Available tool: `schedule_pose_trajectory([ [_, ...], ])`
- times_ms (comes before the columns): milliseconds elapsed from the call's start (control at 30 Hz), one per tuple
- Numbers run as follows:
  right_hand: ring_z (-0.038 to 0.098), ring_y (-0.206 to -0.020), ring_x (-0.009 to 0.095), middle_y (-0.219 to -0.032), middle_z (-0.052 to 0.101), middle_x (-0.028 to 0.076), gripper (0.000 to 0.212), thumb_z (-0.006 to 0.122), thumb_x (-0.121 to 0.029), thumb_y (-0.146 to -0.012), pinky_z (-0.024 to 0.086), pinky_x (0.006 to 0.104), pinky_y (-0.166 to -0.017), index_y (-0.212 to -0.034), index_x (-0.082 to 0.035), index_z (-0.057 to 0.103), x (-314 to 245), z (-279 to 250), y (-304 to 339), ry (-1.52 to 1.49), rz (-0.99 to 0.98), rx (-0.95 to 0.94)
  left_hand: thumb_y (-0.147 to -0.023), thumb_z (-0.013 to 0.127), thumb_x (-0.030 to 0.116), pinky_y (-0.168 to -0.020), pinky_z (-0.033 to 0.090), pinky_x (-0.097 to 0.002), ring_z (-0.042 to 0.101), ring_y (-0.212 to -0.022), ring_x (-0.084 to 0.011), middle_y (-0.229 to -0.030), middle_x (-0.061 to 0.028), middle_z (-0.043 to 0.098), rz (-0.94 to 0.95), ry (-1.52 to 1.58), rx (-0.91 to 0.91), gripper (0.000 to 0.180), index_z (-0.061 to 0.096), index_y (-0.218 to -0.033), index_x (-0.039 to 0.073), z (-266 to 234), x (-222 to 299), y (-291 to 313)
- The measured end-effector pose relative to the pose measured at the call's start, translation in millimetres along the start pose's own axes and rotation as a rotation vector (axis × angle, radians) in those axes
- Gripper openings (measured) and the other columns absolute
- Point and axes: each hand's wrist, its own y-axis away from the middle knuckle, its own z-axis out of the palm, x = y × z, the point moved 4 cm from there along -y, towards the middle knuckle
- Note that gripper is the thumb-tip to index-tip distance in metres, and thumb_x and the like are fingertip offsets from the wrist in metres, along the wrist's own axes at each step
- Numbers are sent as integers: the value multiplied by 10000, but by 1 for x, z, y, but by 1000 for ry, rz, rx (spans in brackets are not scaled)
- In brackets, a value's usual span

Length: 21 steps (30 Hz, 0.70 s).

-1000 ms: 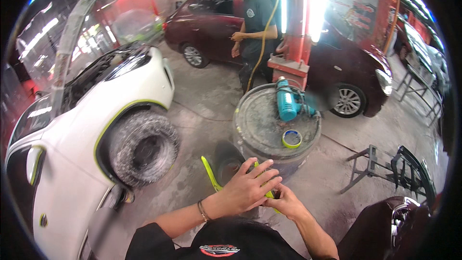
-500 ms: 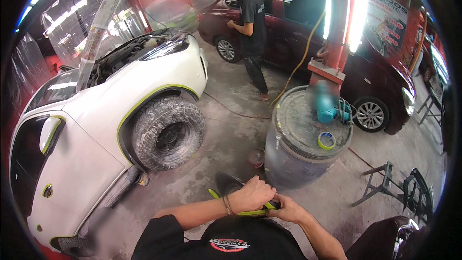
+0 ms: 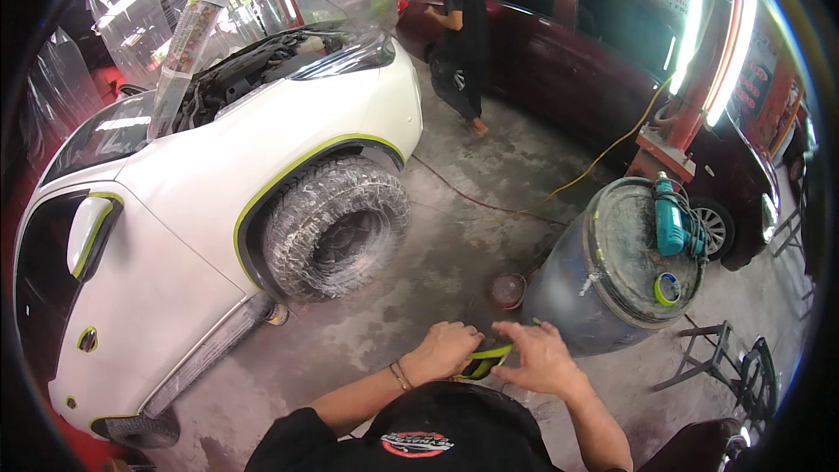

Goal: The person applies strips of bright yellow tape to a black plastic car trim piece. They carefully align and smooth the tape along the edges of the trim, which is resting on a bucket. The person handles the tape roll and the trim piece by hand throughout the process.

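Head view: we have both hands low in front of our black shirt (image 3: 428,428), with a taped part (image 3: 491,353), dark with yellow-green edging, between them. Our left hand (image 3: 446,350), a bracelet (image 3: 401,375) at its wrist, is at the part's left end. Its fingers bend close together there, but their undersides are hidden, so we cannot tell whether they clamp it. Our right hand (image 3: 546,360) is at the other end, its thumb standing apart from its raised fingers, and the part's end lies in that gap.

Just beyond our right hand stands a large drum (image 3: 559,288). On its lid, a blue-green power tool (image 3: 670,225) lies near a roll of tape (image 3: 667,289). A small bucket (image 3: 508,290) sits on the floor beside the drum. To our left is a white car (image 3: 201,166) with a dusty front wheel (image 3: 339,227). Farther off, a person (image 3: 463,26) stands by a dark red car (image 3: 551,52).
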Motion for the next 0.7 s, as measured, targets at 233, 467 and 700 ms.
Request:
schedule_pose_trajectory([
  [233,688,-1402,349,-1470,746,203,954,988,-297,-829,513,471,-1190,-1642,-74,541,9,-21,-45,-530,226,147,-870,808,162,-951,598,-499,717,-1128,-373,-1142,-116,750,-271,124,167,379,728,-1223,50,-26,-66,51],
  [467,624,-1474,320,-1611,645,195,1021,1024,-213,-806,497,468,-1223,-1667,-28,507,55,63,-49,-731,321,76,-882,786,157,-952,579,-512,716,-1116,-375,-1134,-107,749,-314,179,216,337,725,-1202,70,-29,-91,38],
  [700,732,-1294,308,-1348,763,159,607,940,-148,-875,576,404,-1064,-1429,-43,715,68,50,-88,-518,182,145,-872,766,154,-925,572,-536,720,-1105,-406,-1106,-138,751,-265,245,197,328,715,-1181,55,-47,-99,-20],
])
